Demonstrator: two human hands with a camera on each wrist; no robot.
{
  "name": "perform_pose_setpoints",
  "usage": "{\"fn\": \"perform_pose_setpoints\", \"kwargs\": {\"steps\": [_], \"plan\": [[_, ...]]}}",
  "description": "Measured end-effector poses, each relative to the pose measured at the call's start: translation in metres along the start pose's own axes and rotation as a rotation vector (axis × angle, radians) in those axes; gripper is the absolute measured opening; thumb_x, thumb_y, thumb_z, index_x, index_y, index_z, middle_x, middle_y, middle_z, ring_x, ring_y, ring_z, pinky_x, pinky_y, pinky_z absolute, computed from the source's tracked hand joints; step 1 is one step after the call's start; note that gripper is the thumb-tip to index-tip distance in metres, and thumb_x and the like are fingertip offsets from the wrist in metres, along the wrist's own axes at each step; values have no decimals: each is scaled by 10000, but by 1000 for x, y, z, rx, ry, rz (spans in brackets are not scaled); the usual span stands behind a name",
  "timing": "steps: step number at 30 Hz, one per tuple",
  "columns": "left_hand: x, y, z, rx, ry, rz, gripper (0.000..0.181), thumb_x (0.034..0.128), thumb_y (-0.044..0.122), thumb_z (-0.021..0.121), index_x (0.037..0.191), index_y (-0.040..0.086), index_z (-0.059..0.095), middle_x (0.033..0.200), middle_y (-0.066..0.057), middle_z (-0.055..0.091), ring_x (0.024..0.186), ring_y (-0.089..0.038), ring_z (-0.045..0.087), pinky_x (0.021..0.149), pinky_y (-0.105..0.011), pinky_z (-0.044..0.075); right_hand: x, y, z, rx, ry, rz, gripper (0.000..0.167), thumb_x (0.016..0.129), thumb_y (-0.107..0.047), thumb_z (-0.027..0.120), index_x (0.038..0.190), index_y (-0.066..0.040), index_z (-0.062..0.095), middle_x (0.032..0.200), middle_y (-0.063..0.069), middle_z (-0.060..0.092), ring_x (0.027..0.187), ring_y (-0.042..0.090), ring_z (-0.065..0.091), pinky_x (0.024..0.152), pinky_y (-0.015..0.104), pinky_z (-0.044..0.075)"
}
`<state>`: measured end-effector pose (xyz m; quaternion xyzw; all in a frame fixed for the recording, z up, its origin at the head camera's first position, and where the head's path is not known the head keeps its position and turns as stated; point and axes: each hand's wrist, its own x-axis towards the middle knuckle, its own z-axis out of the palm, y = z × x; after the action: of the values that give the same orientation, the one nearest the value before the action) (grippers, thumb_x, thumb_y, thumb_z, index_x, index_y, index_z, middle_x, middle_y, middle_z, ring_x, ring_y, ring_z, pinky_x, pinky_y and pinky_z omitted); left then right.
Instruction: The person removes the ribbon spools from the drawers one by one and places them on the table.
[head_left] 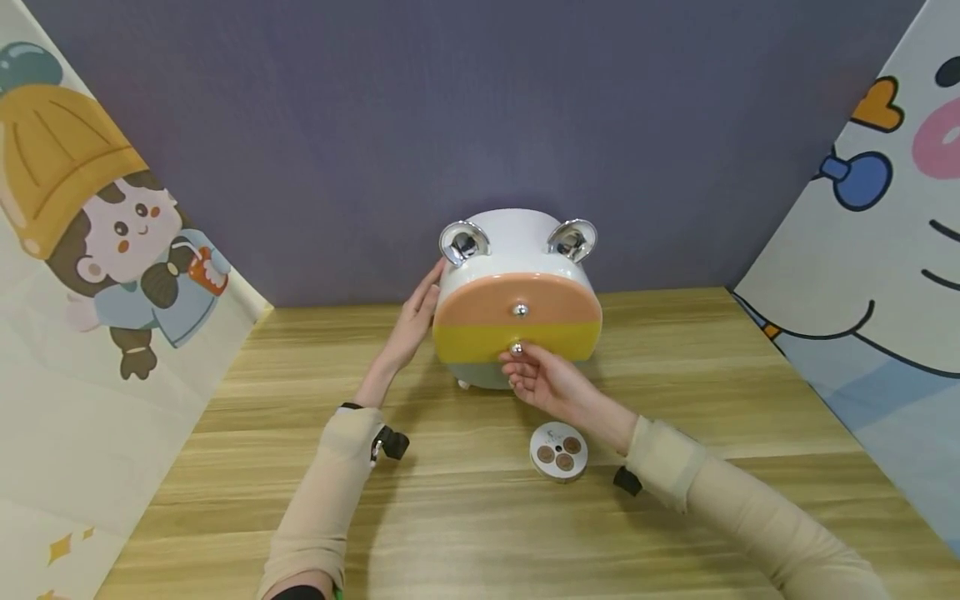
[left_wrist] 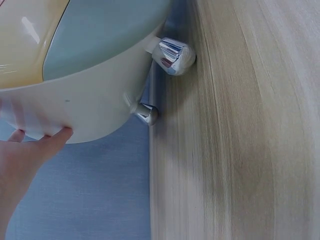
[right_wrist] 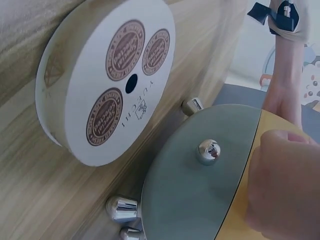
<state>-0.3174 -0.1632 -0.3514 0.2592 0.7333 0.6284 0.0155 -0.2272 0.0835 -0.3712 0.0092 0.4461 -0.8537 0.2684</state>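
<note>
A rounded white drawer box (head_left: 517,237) with two silver ears stands on the table. Its front has orange, yellow and grey-green drawers, all flush. My right hand (head_left: 551,383) pinches the silver knob (head_left: 517,348) of the yellow drawer; in the right wrist view the hand (right_wrist: 285,185) hides that knob. Against the box's left side rests my left hand (head_left: 408,325), fingers fairly straight; the left wrist view shows the hand's fingertips (left_wrist: 62,135) touching the white wall. The grey-green drawer's knob (right_wrist: 209,151) is uncovered.
A ribbon spool (head_left: 558,451) with a white face and brown round labels lies flat on the wooden table (head_left: 450,517), in front of the box and near my right wrist. Short silver feet (left_wrist: 172,56) hold the box up. A grey-blue wall (head_left: 337,150) rises behind it.
</note>
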Motion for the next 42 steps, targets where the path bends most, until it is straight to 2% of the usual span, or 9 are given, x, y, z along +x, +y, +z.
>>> {"fn": "perform_pose_setpoints", "kwargs": {"steps": [9, 14, 18, 25, 29, 34, 40, 42], "plan": [[0, -1, 0, -16, -11, 3, 499, 1098, 252, 296, 1592, 246, 228, 1678, -10, 184, 1532, -278, 233, 1198, -551, 319, -5, 3, 0, 2, -22, -4, 394, 1092, -320, 335, 1028, -88, 646, 818, -32, 690, 739, 42, 606, 697, 135, 504], [0, 0, 0, 7, 3, 8, 498, 1096, 246, 305, 1589, 235, 241, 1674, -1, 201, 1540, -240, 212, 1235, -509, 265, -8, 5, 1, 5, -14, 12, 392, 1087, -336, 350, 1027, -94, 652, 832, -29, 679, 750, 44, 598, 702, 136, 501], [1, -2, 0, 15, 7, 14, 505, 1096, 277, 313, 1592, 232, 232, 1676, -7, 191, 1547, -250, 190, 1248, -520, 229, -11, 6, 3, 16, 3, 24, 391, 1085, -342, 360, 1025, -93, 656, 831, -24, 680, 748, 48, 600, 699, 137, 506], [9, -27, -4, 30, 25, 35, 463, 1091, 373, 313, 1551, 402, 275, 1651, 123, 234, 1534, -163, 222, 1247, -494, 246, -16, 9, 4, 24, 8, 35, 382, 1083, -338, 368, 1022, -91, 654, 825, -20, 688, 736, 48, 609, 693, 136, 518], [11, -32, -5, 35, 32, 50, 452, 1085, 404, 326, 1534, 430, 293, 1642, 137, 253, 1528, -149, 232, 1249, -488, 241, -20, 10, 5, 31, -3, 36, 378, 1082, -336, 377, 1024, -90, 657, 827, -19, 692, 739, 50, 613, 695, 137, 517], [9, -28, -4, 35, 29, 33, 462, 1098, 325, 299, 1554, 392, 271, 1655, 104, 232, 1534, -168, 218, 1255, -487, 226, -25, 12, 7, 30, -2, 45, 375, 1085, -336, 364, 1035, -92, 643, 835, -30, 688, 750, 48, 608, 697, 136, 509], [1, -5, -1, 22, 3, 27, 507, 1095, 297, 313, 1592, 244, 229, 1675, 1, 193, 1546, -256, 189, 1247, -533, 222, -30, 14, 8, 26, 10, 53, 377, 1085, -340, 364, 1028, -99, 648, 837, -34, 690, 749, 51, 606, 686, 141, 500], [0, -2, 0, 25, 1, 26, 510, 1095, 290, 315, 1593, 222, 229, 1675, -6, 195, 1545, -261, 193, 1243, -531, 234, -31, 15, 8, 22, 7, 54, 381, 1086, -343, 363, 1022, -101, 651, 832, -32, 687, 745, 52, 604, 682, 142, 498]]}}
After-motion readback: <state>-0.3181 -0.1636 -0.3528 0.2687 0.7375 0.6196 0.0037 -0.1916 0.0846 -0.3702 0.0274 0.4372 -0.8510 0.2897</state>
